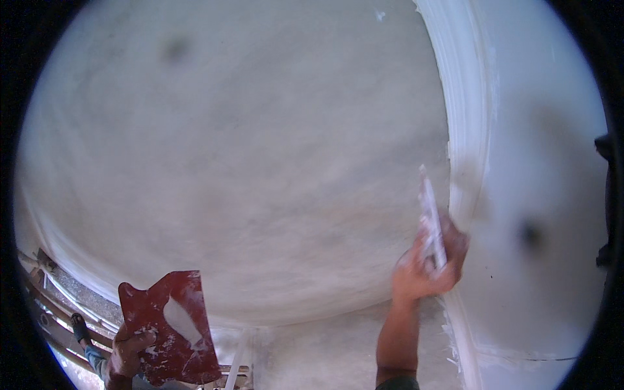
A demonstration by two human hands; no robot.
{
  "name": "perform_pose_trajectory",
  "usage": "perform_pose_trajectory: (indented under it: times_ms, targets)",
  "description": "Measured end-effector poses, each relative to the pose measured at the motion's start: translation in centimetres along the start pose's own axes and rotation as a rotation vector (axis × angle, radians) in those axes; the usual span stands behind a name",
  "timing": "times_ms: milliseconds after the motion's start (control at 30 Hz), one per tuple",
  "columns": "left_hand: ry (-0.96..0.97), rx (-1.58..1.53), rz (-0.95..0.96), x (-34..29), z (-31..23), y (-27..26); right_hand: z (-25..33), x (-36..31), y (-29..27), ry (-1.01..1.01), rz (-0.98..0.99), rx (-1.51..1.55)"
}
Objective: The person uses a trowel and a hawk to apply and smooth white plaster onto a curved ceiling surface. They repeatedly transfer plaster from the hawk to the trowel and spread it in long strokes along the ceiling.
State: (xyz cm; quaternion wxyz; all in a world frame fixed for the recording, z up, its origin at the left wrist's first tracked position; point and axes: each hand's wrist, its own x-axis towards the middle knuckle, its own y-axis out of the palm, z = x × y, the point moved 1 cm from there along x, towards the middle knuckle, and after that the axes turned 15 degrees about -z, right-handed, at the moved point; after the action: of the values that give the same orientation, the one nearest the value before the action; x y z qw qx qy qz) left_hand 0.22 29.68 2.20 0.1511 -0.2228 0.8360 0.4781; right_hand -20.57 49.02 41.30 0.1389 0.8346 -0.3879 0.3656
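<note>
My left hand (127,351) is closed on the edge of a dark red plastering board (146,315) at the lower left. A patch of white plaster (182,322) lies on the board, with smears around it. To the right, my right hand (416,276) grips a trowel (431,218), whose blade is seen nearly edge-on and coated in white. The hand is a little blurred. It is close to the border between the large grey plastered surface (273,143) and the white ridged moulding (465,104); whether the blade touches either, I cannot tell.
A smooth white panel (539,162) fills the right side beyond the moulding. Wooden poles (55,325) show at the lower left, near a foot in a dark sandal (79,327). Rough white edging (450,341) runs along the moulding's lower end.
</note>
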Motion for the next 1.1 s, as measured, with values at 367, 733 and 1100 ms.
perform_pose_trajectory:
  times_ms: [367,733,1100]
  targets:
    - [-0.005,0.026,-0.117,0.3,0.4,0.5,-12.1,6.5,2.7,0.352,0.125,-0.050]
    - [0.000,0.033,-0.135,0.9,2.0,-0.7,-12.1,5.7,4.3,0.028,-0.031,-0.263]
    - [-0.065,0.026,-0.168,0.1,1.5,0.0,-10.9,1.7,4.8,-0.107,-0.084,-0.408]
